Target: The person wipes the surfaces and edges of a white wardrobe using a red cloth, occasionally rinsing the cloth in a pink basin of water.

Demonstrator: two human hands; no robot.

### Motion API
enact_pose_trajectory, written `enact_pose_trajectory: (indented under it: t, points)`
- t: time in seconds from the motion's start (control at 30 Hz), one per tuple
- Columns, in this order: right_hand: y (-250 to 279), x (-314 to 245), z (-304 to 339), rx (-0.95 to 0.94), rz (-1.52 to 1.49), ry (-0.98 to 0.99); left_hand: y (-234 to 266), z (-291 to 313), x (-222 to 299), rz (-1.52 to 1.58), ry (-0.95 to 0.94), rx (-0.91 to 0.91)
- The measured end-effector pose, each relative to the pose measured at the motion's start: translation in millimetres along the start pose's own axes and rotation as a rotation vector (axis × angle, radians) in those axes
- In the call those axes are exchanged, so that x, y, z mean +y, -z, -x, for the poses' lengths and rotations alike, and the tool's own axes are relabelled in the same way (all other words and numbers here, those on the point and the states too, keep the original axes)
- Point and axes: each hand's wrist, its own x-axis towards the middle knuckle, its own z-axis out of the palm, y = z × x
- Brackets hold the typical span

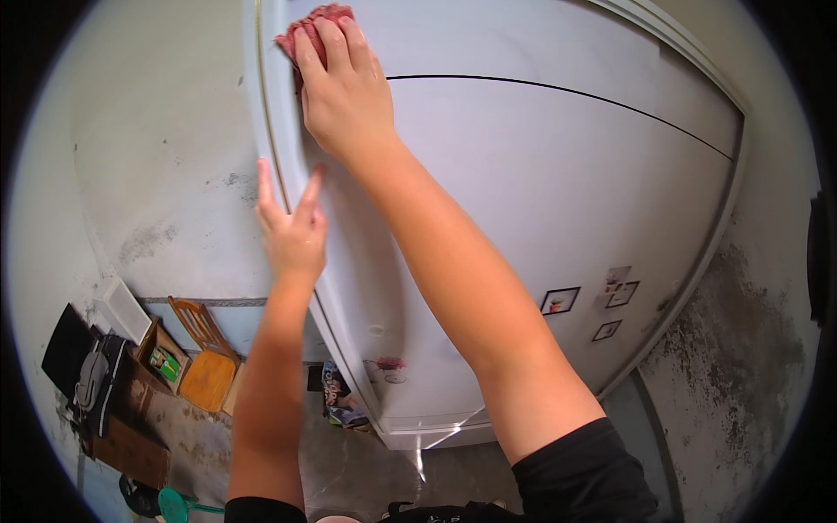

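Note:
My right hand (347,100) presses a crumpled red cloth (324,19) against the upper left edge of a tall white wardrobe (523,174). Its fingers lie over the cloth, near the frame of the wardrobe's door. Lower down, my left hand (295,235) is at the wardrobe's left side edge, with its thumb and fingers spread apart on either side of the corner. It holds nothing. Whether its palm touches the edge cannot be made out. A thin black line crosses the upper part of the door, and small framed-picture prints (560,302) decorate its lower part.
At the lower left are a wooden chair (207,379), a black bag (106,375), a cardboard box (131,449) and a green plastic thing (174,506) on the floor. A container of packages (342,397) stands by the wardrobe's foot. Dark stains mark the right wall (724,349).

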Motion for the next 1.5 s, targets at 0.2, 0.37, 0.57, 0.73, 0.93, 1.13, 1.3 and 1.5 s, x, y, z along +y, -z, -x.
enact_pose_trajectory:
  t: [0.2,0.37,0.57,0.73,0.93,1.13,1.3,1.5]
  points:
    - [85.4,90.5,-33.9,-0.051,0.033,-0.006,10.6,0.4,-14.5,-0.104,-0.063,0.022]
    - [178.5,205.3,-28.3,-0.065,0.174,-0.003,5.3,-1.0,-7.4,-0.067,-0.071,0.041]
    - [271.4,336.8,-11.3,-0.051,0.386,-0.023,-4.4,-0.9,-0.6,0.017,-0.072,0.063]
    - [269.5,334.8,5.4,-0.041,0.320,-0.169,1.0,0.9,-7.0,0.006,-0.070,0.061]
    - [203.5,255.9,7.0,0.044,0.438,-0.221,-1.0,1.3,-8.6,-0.017,-0.077,0.060]
    - [92.2,90.1,-22.6,-0.061,0.179,-0.171,4.8,0.7,-15.1,-0.032,-0.095,0.069]
    - [8.8,-0.8,-41.9,-0.079,-0.047,-0.121,-1.3,2.9,-6.9,0.052,-0.014,-0.009]
    - [-14.3,-36.5,-33.8,-0.087,-0.034,-0.111,-3.0,-0.4,-22.3,0.077,-0.129,0.149]
